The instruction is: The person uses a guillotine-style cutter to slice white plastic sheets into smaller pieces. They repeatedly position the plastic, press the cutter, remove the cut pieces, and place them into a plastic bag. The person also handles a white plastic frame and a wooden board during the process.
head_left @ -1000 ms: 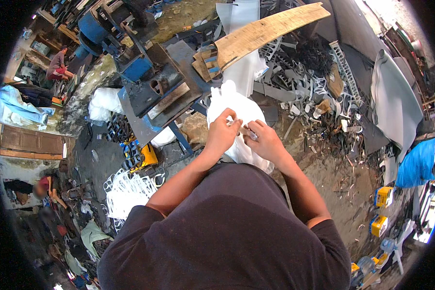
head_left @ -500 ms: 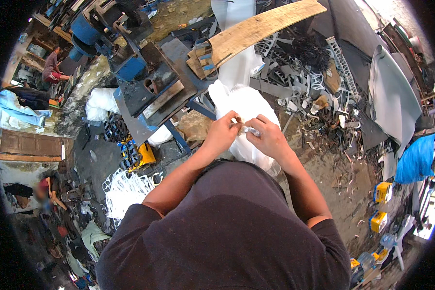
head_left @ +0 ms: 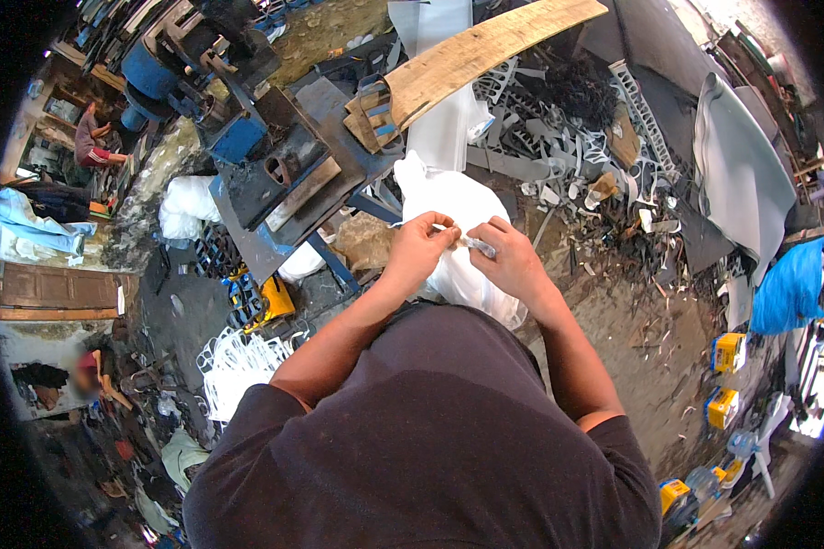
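Both hands meet in front of my chest, over a bulging white plastic bag [head_left: 467,197]. My right hand [head_left: 513,263] is closed on a small crumpled clear plastic packet [head_left: 479,246], which pokes out between its thumb and fingers. Close by on the left, my left hand [head_left: 415,254] has thumb and fingertips pinched together beside the packet's end. Whatever sits in that pinch is too small to name.
Ahead on the left stands a metal machine with a blue block [head_left: 240,137]. A curved wooden plank [head_left: 494,59] juts across the top. White cut-out strips [head_left: 238,366] lie left; grey scraps [head_left: 568,151] pile right, near yellow boxes [head_left: 729,351]. Two people are at far left.
My hands stay over the bag, their fingertips slightly farther apart. More of the clear packet shows in my right hand. The person at upper left has raised their arms.
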